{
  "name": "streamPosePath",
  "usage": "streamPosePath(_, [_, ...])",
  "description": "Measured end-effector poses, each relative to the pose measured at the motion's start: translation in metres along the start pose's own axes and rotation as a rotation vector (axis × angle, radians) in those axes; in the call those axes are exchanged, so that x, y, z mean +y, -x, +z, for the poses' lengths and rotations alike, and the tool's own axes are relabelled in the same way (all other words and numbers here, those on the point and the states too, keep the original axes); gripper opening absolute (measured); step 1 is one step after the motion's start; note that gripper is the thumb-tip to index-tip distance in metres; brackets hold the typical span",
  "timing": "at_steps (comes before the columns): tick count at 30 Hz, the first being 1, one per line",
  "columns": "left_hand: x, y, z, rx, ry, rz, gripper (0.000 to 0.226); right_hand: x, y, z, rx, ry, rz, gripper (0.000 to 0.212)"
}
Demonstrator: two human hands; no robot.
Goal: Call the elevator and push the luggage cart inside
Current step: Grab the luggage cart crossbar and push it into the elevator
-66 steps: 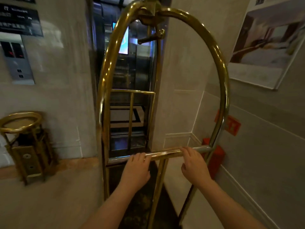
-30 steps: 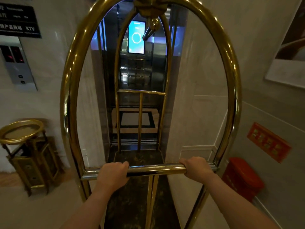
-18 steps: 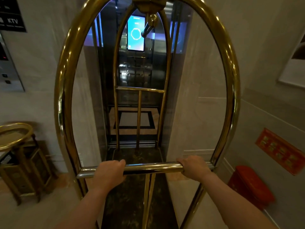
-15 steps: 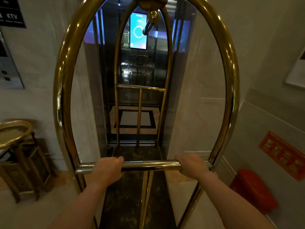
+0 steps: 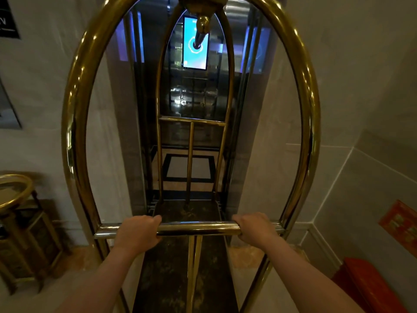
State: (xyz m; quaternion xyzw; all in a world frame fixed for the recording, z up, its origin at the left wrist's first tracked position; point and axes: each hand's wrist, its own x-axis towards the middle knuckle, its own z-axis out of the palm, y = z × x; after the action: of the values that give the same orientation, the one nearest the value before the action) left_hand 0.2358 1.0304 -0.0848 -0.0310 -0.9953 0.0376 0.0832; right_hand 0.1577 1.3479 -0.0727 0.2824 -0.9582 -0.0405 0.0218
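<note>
— Where's the luggage cart (image 5: 76,123) standing?

— Right at the open elevator (image 5: 196,98) doorway, squared up to it. The far brass arch and the front edge of the dark, mottled deck sit at the threshold; the near arch is out here on the landing.

— And the hands?

— Both wrapped around the horizontal push bar (image 5: 198,227), a polished round tube joining the near arch's legs. The left hand (image 5: 137,233) is curled over it left of centre, the right hand (image 5: 255,227) closed on it near the right leg.

— What's the cart made of?

— Thick gold-coloured tubing bent into tall ovals, glossy with streaks of reflected light. A hanging rail (image 5: 200,30) runs from the crown fitting toward the cab.

— Inside the cab?

— Mirror-like metal walls, a glowing blue screen (image 5: 189,53), and a pale stone floor inlay (image 5: 176,168) framed by a black rectangle.

— Around it?

— Smooth grey marble walls (image 5: 338,86). On the left, a brass ash stand (image 5: 18,199) with a round rim; low on the right, a red bin (image 5: 370,288) under a red wall sign (image 5: 399,224).
</note>
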Motion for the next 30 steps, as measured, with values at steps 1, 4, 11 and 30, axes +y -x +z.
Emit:
streamPosePath(1, [-0.003,-0.009,0.002,0.005,-0.003,0.003,0.017,0.003,-0.009,0.0,-0.003,-0.002,-0.001,0.024])
streamPosePath(4, [-0.012,-0.035,0.006,0.005,-0.02,0.011,0.018,0.008,-0.033,-0.001,-0.013,-0.036,0.008,0.022])
streamPosePath(11, [-0.034,-0.094,0.014,-0.013,0.007,0.052,0.018,0.021,-0.091,-0.006,-0.031,-0.068,0.055,0.025])
streamPosePath(30, [-0.064,-0.206,0.032,-0.021,-0.063,0.082,0.025,0.056,-0.195,0.001,0.006,-0.044,0.076,0.011])
